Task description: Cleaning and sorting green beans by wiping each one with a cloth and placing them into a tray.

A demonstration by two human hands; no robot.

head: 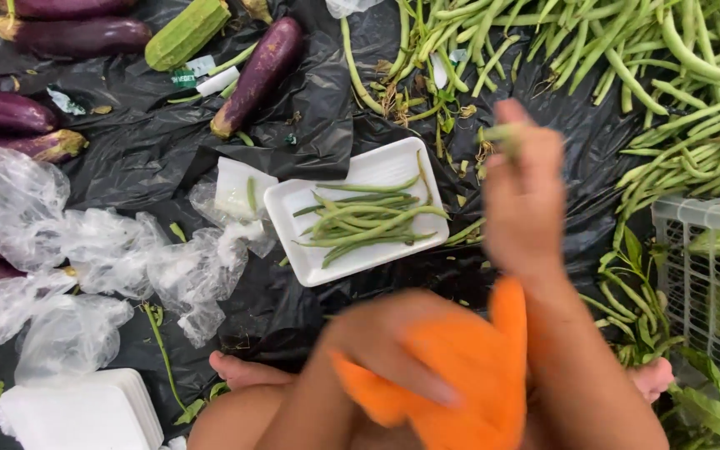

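My right hand (522, 200) is raised over the black plastic sheet, blurred, with its fingers pinching a short green bean (502, 133). An orange cloth (468, 367) wraps around my right forearm. My left hand (393, 337) reaches across and grips that cloth near the wrist. Just left of my right hand lies a white foam tray (293, 200) with several long green beans (360, 218) laid across it. A large loose pile of green beans (668, 75) spreads over the top right.
Purple eggplants (260, 71) and a green ridged gourd (185, 33) lie at the top left. Crumpled clear plastic bags (85, 250) sit to the left, with stacked white foam trays (85, 412) below. A white plastic crate (710, 275) stands at the right edge. My bare feet (243, 371) rest near the bottom.
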